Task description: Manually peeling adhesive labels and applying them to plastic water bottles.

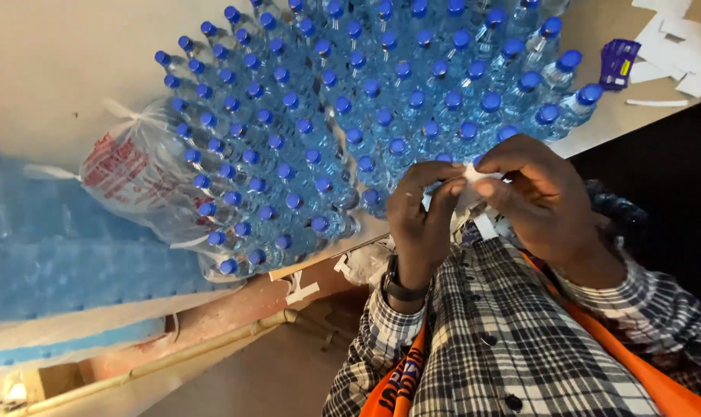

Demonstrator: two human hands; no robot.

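A small white label [474, 174] is pinched between the fingertips of the left hand [421, 202] and right hand [537, 197]. Capped bottles [350, 100] are packed at 11 o'clock. The peel is best started at 1 corner.

We get bright, even light from overhead, washing the pale table top [49, 62] nearly white. Small glints sparkle on the bottles [327, 116]. The left hand [421, 224] and right hand [543, 205] sit slightly soft, and the edges bend and blur.
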